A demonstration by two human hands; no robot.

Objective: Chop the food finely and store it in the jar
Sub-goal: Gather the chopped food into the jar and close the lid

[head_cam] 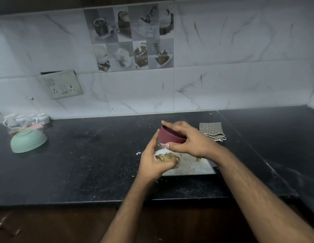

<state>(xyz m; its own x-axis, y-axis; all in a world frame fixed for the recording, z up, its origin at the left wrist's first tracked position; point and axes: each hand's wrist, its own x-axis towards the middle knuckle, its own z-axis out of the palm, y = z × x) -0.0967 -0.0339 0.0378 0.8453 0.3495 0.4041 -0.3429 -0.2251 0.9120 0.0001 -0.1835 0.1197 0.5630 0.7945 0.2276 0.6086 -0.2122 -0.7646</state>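
The left hand cupped the clear jar of chopped food, tilted above the white cutting board. The right hand gripped its maroon lid. Beyond lay a checked cloth on the black counter.

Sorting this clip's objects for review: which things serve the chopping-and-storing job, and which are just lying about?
In use:
- clear plastic jar, gripped by the left hand
- maroon round lid, gripped by the right hand
- chopped yellowish food inside
- pale chopping board

Lying about:
- upturned green bowl
- checked folded cloth
- white cups
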